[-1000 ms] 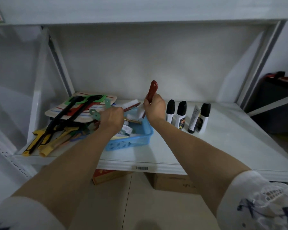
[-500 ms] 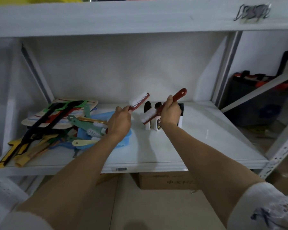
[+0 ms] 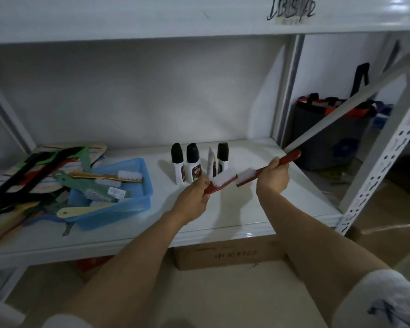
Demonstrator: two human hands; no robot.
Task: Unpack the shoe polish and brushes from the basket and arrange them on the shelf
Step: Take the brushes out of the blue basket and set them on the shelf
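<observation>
Both red brushes have travelled right, clear of the blue basket (image 3: 118, 192). Left hand (image 3: 194, 197) closed around 1 brush (image 3: 221, 182), right hand (image 3: 273, 176) around another (image 3: 268, 168) — a careless swing could topple the polish bottles (image 3: 192, 164) just behind.

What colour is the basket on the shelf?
Light blue, seen in the head view: the basket.

- Your left hand (image 3: 195, 195) is closed in a fist, forearm extended forward, thumb uppermost.
- Your right hand (image 3: 273, 177) is also closed, level with the left and just to its right, apart from it.
</observation>
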